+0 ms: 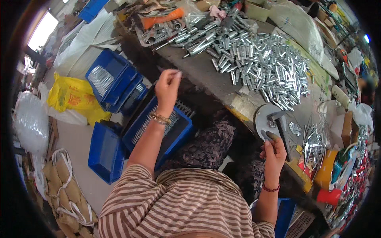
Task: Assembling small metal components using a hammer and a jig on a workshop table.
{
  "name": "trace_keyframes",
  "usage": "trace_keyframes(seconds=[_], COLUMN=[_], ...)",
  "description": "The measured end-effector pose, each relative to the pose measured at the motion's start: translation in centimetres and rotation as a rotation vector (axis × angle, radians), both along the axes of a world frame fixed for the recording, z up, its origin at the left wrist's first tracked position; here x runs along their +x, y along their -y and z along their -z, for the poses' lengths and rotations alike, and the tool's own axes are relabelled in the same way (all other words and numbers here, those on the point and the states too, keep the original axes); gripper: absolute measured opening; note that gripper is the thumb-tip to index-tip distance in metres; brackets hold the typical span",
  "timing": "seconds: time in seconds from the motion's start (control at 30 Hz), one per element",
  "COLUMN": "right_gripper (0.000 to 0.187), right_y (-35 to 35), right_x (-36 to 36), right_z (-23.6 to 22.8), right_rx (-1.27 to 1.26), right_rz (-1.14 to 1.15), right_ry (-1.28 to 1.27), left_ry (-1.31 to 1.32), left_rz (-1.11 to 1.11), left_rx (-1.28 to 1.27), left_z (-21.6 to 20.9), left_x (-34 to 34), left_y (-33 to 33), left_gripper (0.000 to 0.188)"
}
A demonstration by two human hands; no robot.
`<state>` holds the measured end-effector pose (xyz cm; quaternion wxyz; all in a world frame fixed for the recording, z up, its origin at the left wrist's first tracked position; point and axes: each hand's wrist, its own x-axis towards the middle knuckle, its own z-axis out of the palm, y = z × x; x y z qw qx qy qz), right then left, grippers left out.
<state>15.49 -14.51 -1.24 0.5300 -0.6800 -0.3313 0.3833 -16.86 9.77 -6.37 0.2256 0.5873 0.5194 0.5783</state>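
Note:
My left hand point(167, 90) is raised over a blue bin point(174, 137) that holds rows of thin metal pins point(147, 123). Its thumb and fingers are pinched together; whatever they hold, if anything, is too small to make out. At the bench's near edge, my right hand point(274, 155) is at the rim of a round grey metal disc point(262, 119) with a dark metal piece point(276, 115) on top. Its fingers are curled, thumb close to a dark-tipped index finger, and I cannot make out anything between them. Beyond the disc spreads a heap of short shiny metal tubes point(258, 63).
Left of me are stacked blue bins point(113, 75), another blue bin point(104, 152) and a yellow bag point(71, 97). A tray of sockets point(160, 31) lies at the far end of the bench. Thin metal rods point(315, 139) and a red container point(329, 196) are at the right.

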Motion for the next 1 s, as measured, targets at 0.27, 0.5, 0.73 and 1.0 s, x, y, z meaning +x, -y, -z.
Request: trace_keyframes(seconds=[0.27,0.5,0.73,1.0], right_gripper=[0.021,0.021,0.022,0.022], right_y=[0.5,-0.1,0.1,0.9], right_x=[-0.6,0.1,0.2,0.1], right_z=[-0.7,-0.6,0.1,-0.4], right_rx=[0.048,0.017,0.048,0.044], right_rz=[-0.022,-0.064,-0.04,-0.03], right_ry=[-0.005,-0.062,-0.074,-0.057], left_ry=[-0.673,-0.591,-0.475,-0.846], left_rz=[0.244,0.412,0.635,0.277], left_rx=[0.036,-0.132,-0.214,0.052], left_z=[-5.7,-5.4,-6.4,-5.1], left_x=[8.2,9.7,10.6,8.3], left_y=[-5.8,-5.9,-2.6,-8.8], left_gripper=[0.049,0.041,0.031,0.019])
